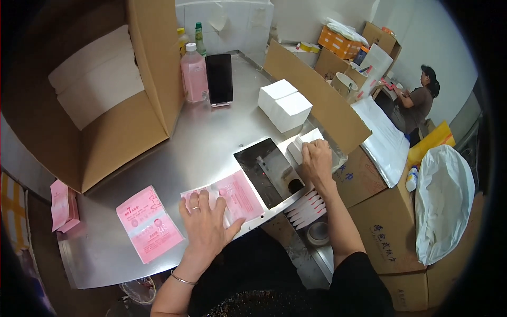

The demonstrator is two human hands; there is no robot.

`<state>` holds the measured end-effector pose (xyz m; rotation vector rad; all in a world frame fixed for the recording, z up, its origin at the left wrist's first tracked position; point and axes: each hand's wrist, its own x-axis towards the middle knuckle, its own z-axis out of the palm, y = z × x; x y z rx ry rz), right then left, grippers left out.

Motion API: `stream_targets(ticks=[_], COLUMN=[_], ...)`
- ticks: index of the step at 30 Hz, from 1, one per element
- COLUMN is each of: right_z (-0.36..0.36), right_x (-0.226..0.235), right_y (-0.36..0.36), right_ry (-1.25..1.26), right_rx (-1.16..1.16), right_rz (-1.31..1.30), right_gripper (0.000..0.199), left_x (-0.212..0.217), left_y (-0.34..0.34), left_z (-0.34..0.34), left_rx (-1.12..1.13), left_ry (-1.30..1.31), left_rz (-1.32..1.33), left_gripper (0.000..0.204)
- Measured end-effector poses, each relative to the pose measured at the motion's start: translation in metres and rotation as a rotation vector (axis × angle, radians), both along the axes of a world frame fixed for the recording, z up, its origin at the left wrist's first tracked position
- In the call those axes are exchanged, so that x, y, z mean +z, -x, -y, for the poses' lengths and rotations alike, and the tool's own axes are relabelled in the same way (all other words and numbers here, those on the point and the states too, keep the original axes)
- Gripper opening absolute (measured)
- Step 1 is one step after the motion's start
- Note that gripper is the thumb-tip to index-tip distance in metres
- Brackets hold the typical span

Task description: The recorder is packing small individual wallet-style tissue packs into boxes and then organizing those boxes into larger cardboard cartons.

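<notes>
My left hand lies with spread fingers on a pink printed plastic packet at the front edge of the metal table. A ring and a thin bracelet show on that hand and wrist. Over at the right edge, my right hand has its fingers closed on a small stack of white folded tissues; its far side is partly covered by the fingers. Between the hands, a dark rectangular opening is set in the tabletop. Left of my left hand lies a pile of pink packets.
White tissue blocks stand farther back. A large open carton rises at left, near a phone and a pink bottle. Cardboard boxes and a white bag line the right. Another person sits beyond.
</notes>
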<state>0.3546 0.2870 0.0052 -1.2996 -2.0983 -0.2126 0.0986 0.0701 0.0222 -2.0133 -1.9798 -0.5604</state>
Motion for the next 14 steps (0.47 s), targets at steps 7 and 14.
stream_targets(ticks=[7, 14], right_z=[0.0, 0.028], right_x=[-0.004, 0.022], right_y=[-0.007, 0.035], right_ry=[-0.168, -0.208], right_rx=[0.056, 0.171], right_rz=[-0.107, -0.169], right_gripper=[0.038, 0.044], left_x=[-0.007, -0.001], left_y=[-0.001, -0.011], left_z=[0.002, 0.01], left_rx=[-0.019, -0.096], left_ry=[0.019, 0.285], left_rz=[0.062, 0.405], left_gripper=[0.055, 0.052])
